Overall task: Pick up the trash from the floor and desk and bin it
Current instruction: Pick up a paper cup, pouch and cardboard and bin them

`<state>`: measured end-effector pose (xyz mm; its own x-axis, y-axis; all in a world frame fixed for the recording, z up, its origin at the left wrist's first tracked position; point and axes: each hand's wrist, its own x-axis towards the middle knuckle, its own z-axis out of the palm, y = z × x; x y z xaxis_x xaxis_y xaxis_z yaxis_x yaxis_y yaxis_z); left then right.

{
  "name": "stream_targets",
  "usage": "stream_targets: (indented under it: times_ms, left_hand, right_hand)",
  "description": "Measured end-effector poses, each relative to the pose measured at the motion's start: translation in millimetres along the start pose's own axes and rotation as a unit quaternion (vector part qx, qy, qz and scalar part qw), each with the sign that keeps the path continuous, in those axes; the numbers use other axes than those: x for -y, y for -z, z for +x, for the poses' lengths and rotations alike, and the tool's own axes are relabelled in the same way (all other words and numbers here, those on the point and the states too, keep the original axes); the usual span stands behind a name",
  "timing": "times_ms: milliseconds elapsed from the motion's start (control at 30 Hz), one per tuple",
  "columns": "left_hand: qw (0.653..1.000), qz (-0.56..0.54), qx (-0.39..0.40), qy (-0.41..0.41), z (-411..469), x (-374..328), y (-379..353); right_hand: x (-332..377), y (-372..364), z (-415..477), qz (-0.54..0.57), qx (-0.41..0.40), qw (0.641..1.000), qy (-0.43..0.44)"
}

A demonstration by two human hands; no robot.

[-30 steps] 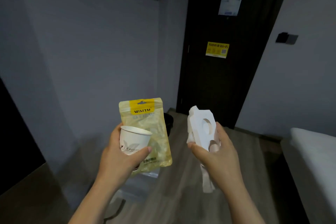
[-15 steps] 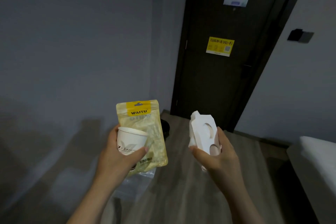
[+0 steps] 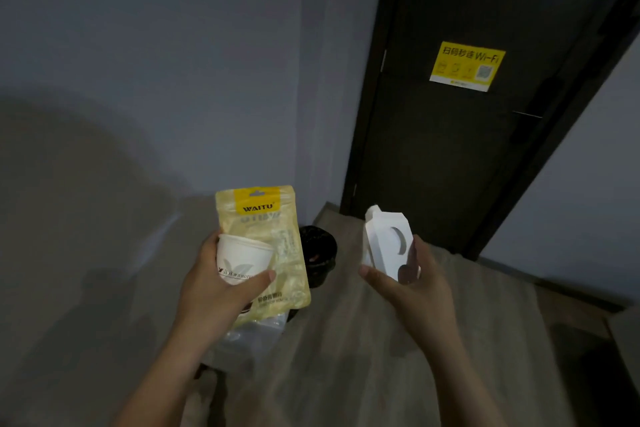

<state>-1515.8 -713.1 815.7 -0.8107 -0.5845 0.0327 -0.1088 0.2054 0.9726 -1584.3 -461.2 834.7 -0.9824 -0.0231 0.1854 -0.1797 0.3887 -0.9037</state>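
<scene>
My left hand [image 3: 221, 291] grips a white paper cup [image 3: 240, 258] together with a yellow plastic pouch [image 3: 273, 232] marked WAITU and a clear plastic bag [image 3: 252, 340] hanging below it. My right hand [image 3: 412, 291] holds a white folded cardboard insert [image 3: 386, 243] with round cut-outs, upright between thumb and fingers. A black bin [image 3: 317, 258] stands on the floor against the wall, just behind the pouch and partly hidden by it.
A grey wall [image 3: 173, 80] runs along the left. A dark door [image 3: 450, 132] with a yellow Wi-Fi sticker [image 3: 465, 66] is ahead on the right. The wooden floor [image 3: 346, 357] stretches between them. A pale furniture edge [image 3: 627, 333] shows at the far right.
The view has moved forward and tilted down toward the bin and door. Both hands keep the same hold on their trash; the bin now shows larger behind the pouch.
</scene>
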Motion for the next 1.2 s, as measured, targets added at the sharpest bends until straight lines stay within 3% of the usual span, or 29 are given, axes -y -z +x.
stream_targets:
  times_ms: [100,300,567,867,1200]
  left_hand:
    - [0.999,0.038,-0.008,-0.002,48.6,-9.4,-30.3]
    - [1.0,0.014,-0.006,-0.002,127.6,-16.1,-86.5]
    - [0.999,0.031,-0.014,0.033,230.6,16.5,-110.7]
    - [0.99,0.005,0.024,0.139,367.7,99.1,-124.3]
    - [0.95,0.123,0.076,0.276,423.7,229.0,-159.6]
  right_hand:
    - [-13.3,-5.4,62.8,0.005,0.018,1.0,-0.003]
    - [-38.0,-15.7,175.1,-0.022,0.06,0.998,-0.011]
    - [-75.6,-75.9,272.4,-0.053,0.122,0.988,-0.076]
    - [-108.6,-188.4,361.5,-0.105,0.169,0.971,-0.129]
    - [-204.0,-271.1,406.7,-0.241,0.266,0.919,-0.162]
